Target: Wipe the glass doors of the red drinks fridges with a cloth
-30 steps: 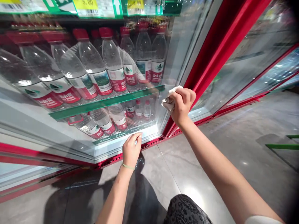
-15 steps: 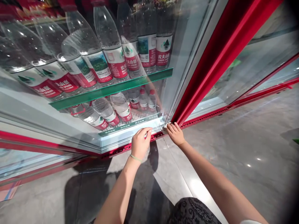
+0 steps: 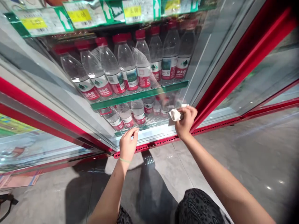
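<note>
My right hand (image 3: 186, 119) is closed around a crumpled white tissue (image 3: 175, 115), at the lower right of the glass door (image 3: 203, 62) of a drinks cooler. My left hand (image 3: 127, 141) is in front of the door's bottom edge, its fingers curled together; I cannot see whether anything is between them. A reflection of an arm shows in the glass. Behind it, red-capped water bottles (image 3: 142, 67) stand in a row on a green-edged shelf (image 3: 140, 95), and more bottles (image 3: 137, 112) stand on the level below.
Price tags (image 3: 80, 15) line the upper shelf edge. A thick red frame (image 3: 243, 59) rises at right, and another red frame (image 3: 46, 113) runs along the left. Grey floor tiles (image 3: 233, 149) lie below. A dark strap-like object (image 3: 8, 202) is at the lower left.
My right hand has moved up from the door's bottom corner onto the glass, and the tissue now shows clearly. My left hand has shifted left. The view has tilted up, bringing price tags into sight.
</note>
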`<state>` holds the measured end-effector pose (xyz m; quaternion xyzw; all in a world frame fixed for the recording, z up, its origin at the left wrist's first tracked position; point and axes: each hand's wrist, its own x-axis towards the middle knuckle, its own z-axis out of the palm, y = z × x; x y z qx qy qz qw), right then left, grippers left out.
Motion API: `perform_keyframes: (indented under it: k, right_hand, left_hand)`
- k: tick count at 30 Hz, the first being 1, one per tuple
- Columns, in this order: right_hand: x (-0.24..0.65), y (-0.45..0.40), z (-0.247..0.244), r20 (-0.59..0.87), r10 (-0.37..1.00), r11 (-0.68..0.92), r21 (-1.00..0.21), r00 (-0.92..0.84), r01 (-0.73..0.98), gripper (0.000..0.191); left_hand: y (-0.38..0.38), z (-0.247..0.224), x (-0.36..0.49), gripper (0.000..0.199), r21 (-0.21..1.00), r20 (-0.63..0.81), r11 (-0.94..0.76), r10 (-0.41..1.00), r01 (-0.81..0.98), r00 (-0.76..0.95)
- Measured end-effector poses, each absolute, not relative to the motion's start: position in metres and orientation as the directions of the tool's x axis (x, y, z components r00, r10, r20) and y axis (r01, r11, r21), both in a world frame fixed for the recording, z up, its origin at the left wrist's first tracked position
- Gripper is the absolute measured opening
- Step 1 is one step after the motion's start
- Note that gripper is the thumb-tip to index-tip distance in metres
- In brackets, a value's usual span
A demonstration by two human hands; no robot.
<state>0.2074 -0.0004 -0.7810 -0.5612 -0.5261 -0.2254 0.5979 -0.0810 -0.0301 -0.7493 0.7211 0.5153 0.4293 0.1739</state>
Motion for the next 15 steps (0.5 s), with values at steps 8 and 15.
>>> perform_keyframes:
  k: [8, 15]
  right_hand:
    - [0.162, 0.012, -0.786, 0.913, 0.397, 0.407, -0.088, -0.089, 0.909, 0.012]
    - [0.145, -0.041, -0.888, 0.691, 0.564, 0.629, -0.004, -0.453, 0.777, 0.029]
  left_hand:
    - [-0.03, -0.75, -0.105, 0.02, 0.72, 0.466, -0.405, 0.884, 0.563, 0.039]
    - [-0.038, -0.772, -0.116, 0.019, 0.765, 0.412, -0.344, 0.911, 0.545, -0.003]
